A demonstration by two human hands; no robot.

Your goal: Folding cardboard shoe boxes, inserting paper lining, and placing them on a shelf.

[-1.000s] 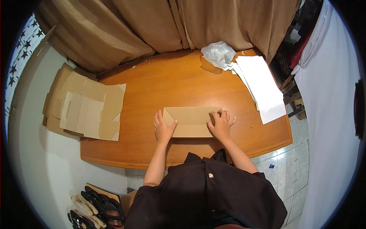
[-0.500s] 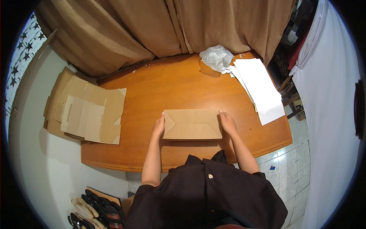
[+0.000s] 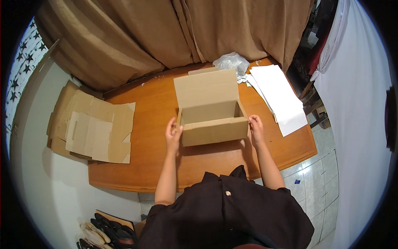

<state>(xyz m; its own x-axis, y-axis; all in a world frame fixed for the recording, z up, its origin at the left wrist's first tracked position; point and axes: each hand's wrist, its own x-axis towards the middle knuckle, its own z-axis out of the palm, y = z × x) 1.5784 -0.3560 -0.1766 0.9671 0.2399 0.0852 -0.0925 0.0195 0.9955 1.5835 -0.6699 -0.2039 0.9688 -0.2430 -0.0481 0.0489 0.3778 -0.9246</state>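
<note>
A brown cardboard box [image 3: 215,133] stands upright in front of me over the table, its long front wall facing me. Its lid [image 3: 207,88] is raised at the far side, so the hollow inside shows. My left hand [image 3: 173,136] is at the box's left end, thumb against the front corner and the other fingers loosely bent alongside. At the right end, my right hand [image 3: 257,129] has its curled fingertips on the upper front corner. The box sits between both hands. Its underside is hidden, so whether it touches the table cannot be told.
Flattened cardboard pieces [image 3: 99,128] are stacked at the wooden table's [image 3: 153,168] left end. White paper sheets [image 3: 278,97] lie at the right, beside a crumpled clear plastic bag [image 3: 232,62]. A brown curtain [image 3: 124,37] hangs behind; footwear [image 3: 110,230] is at lower left.
The box has turned from showing its closed, folded face to standing upright with its lid swung up and away. My hands have loosened at its ends, and the right has shifted slightly outward.
</note>
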